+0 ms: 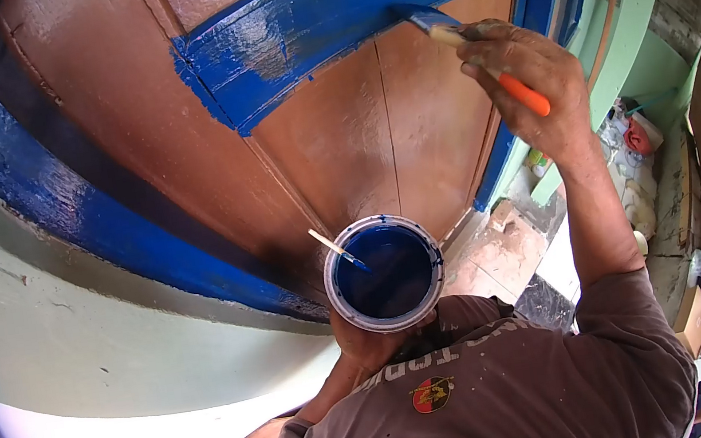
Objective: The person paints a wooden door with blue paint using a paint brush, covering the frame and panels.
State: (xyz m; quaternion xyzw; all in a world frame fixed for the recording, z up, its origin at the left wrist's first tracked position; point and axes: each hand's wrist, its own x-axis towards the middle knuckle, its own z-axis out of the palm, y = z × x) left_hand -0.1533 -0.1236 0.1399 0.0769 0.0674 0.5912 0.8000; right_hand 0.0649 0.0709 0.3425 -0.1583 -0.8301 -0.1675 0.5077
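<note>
Wrapped round the orange and pale handle of a paintbrush [442, 26], my right hand [527, 73] holds its bristles against the lower edge of a blue painted band [339, 10] on a brown panelled door [331, 141]. The bristles look blue. Below, my left hand [363, 338] supports a round paint bucket [441, 271] from underneath, its fingers mostly hidden by the bucket. Dark blue paint [389, 272] lies inside. A thin stick [327, 242] with a blue tip leans over the bucket's left rim.
A blue frame [100, 223] curves along the left beside a pale green wall [97, 331]. At right stand green boards [631, 18], with bags and clutter [631, 144] below. Floor tiles [507, 246] show behind the bucket. A cardboard box [694, 318] sits at lower right.
</note>
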